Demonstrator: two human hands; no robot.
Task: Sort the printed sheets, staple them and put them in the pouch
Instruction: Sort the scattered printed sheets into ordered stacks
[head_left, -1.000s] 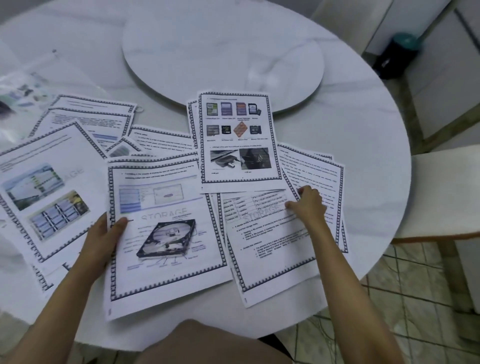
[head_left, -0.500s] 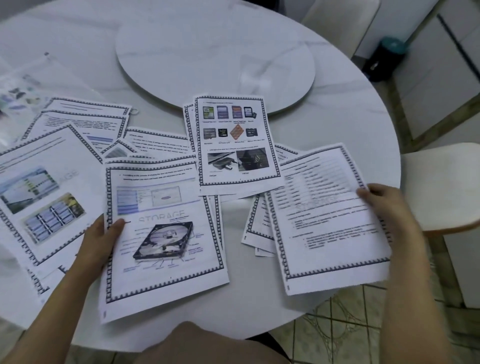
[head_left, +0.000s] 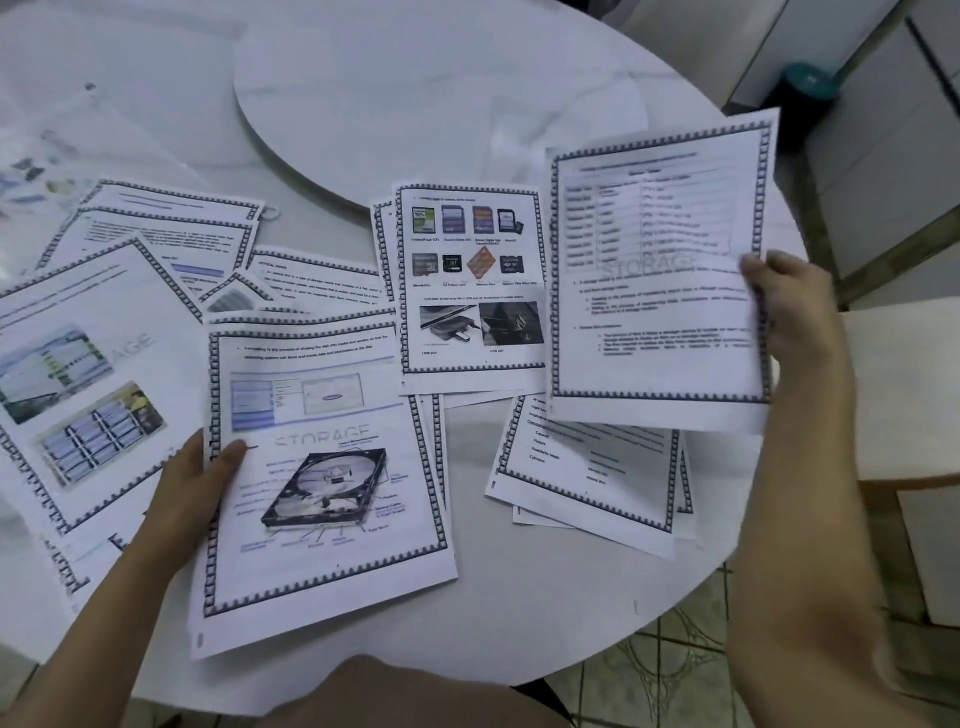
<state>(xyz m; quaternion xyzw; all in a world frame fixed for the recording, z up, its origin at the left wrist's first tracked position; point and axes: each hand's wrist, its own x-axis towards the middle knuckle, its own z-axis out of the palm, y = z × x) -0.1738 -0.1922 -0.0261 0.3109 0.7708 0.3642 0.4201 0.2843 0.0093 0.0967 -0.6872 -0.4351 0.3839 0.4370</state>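
Observation:
Printed sheets with patterned borders lie spread over the round white table (head_left: 519, 623). My right hand (head_left: 789, 312) grips the right edge of a table-and-text sheet (head_left: 654, 280) and holds it lifted above the table. My left hand (head_left: 202, 478) pinches the left edge of the hard-drive sheet (head_left: 322, 467), thumb on top, with the sheet lying on the table. A memory-card sheet (head_left: 472, 280) rests in the middle. A small pile of sheets (head_left: 587, 478) lies under the lifted one. A clear plastic pouch (head_left: 47, 171) sits at the far left. No stapler is visible.
A raised round turntable (head_left: 431, 93) fills the table's centre at the back. More sheets (head_left: 88, 374) overlap on the left. A white chair seat (head_left: 904, 389) stands to the right, with a dark bin with a teal lid (head_left: 805, 88) on the floor beyond.
My right hand took the table-and-text sheet off the right pile, then raised it up and to the right. My left hand stayed on the hard-drive sheet.

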